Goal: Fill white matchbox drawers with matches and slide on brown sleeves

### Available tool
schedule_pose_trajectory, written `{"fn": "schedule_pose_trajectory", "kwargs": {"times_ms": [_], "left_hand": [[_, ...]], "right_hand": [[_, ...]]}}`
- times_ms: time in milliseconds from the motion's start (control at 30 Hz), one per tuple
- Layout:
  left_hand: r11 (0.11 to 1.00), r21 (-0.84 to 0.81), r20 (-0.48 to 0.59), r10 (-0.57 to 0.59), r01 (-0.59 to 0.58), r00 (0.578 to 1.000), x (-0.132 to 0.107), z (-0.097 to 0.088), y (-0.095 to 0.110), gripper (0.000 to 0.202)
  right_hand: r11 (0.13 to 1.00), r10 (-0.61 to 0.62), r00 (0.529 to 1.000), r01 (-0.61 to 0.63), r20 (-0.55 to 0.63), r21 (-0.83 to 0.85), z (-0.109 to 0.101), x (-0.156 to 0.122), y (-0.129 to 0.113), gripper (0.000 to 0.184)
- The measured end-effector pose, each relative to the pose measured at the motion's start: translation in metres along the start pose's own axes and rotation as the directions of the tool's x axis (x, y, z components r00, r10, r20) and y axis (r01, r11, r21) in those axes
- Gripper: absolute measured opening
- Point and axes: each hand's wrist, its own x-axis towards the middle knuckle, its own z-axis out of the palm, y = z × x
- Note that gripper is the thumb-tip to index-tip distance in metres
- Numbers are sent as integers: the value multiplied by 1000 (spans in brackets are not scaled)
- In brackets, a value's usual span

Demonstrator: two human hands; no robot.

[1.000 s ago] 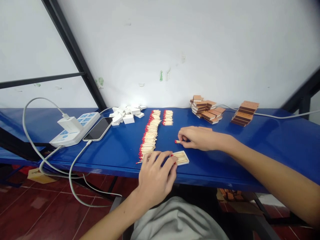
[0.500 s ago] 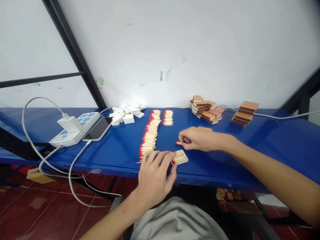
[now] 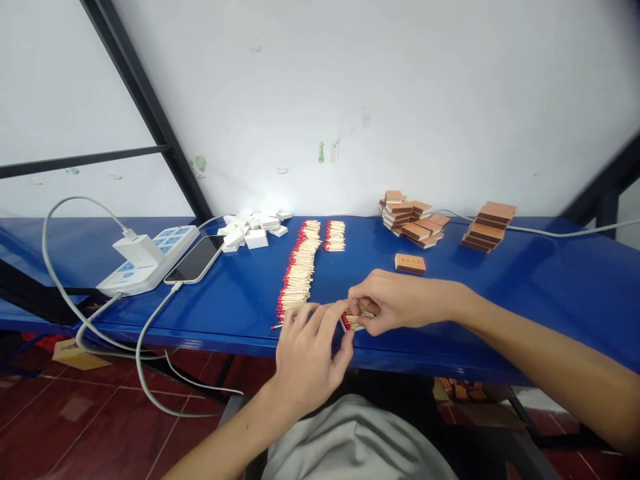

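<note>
A small open matchbox tray (image 3: 351, 321) filled with red-tipped matches lies near the front edge of the blue table (image 3: 525, 293). My left hand (image 3: 310, 353) rests beside its left end, fingers curled and touching it. My right hand (image 3: 395, 301) is over the tray, fingers pinched on a match at the tray. A long row of loose red-tipped matches (image 3: 300, 270) runs back from my left hand, with a shorter bunch (image 3: 335, 235) to its right. A single brown matchbox sleeve (image 3: 410, 263) lies behind my right hand.
Stacks of brown matchbox sleeves (image 3: 413, 217) and a second stack (image 3: 490, 225) stand at the back right. White inner trays (image 3: 253, 228) are heaped at back centre. A phone (image 3: 196, 259), power strip (image 3: 150, 260) and cables lie left.
My right hand has moved toward me with the match, from the bare table down onto the tray. That uncovered the single brown sleeve. My left hand has stayed at the tray.
</note>
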Motion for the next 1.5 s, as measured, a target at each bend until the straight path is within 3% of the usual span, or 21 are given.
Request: {"fn": "schedule_pose_trajectory", "kwargs": {"times_ms": [300,567,633,733,900,1033,1200,1500], "left_hand": [[1000,7,34,11,-12,999,3,-1,1,22],[998,8,30,56,-57,998,0,3,-1,20],[998,9,26,58,-58,998,0,3,-1,20],[999,2,45,53,-53,998,-1,3,0,20],[999,-3,60,37,-37,998,-2,2,1,22],[998,-5,59,56,-56,997,-2,2,0,24],[995,-4,49,95,-95,994,-3,4,-1,27],[991,10,32,136,-136,990,-4,5,-3,42]], "right_hand": [[999,-36,996,34,-81,-23,-1,1,12,12],[997,-49,987,56,-153,46,-2,6,26,36],[998,-11,977,22,-211,51,-6,9,27,41],[990,74,948,-107,-309,-92,-13,22,31,41],[900,105,862,-295,-497,-322,-21,61,54,20],[901,131,837,-325,-532,-289,-14,80,69,30],[897,206,777,-393,-595,-202,4,81,78,32],[884,165,790,-384,-591,-266,9,81,85,29]]}}
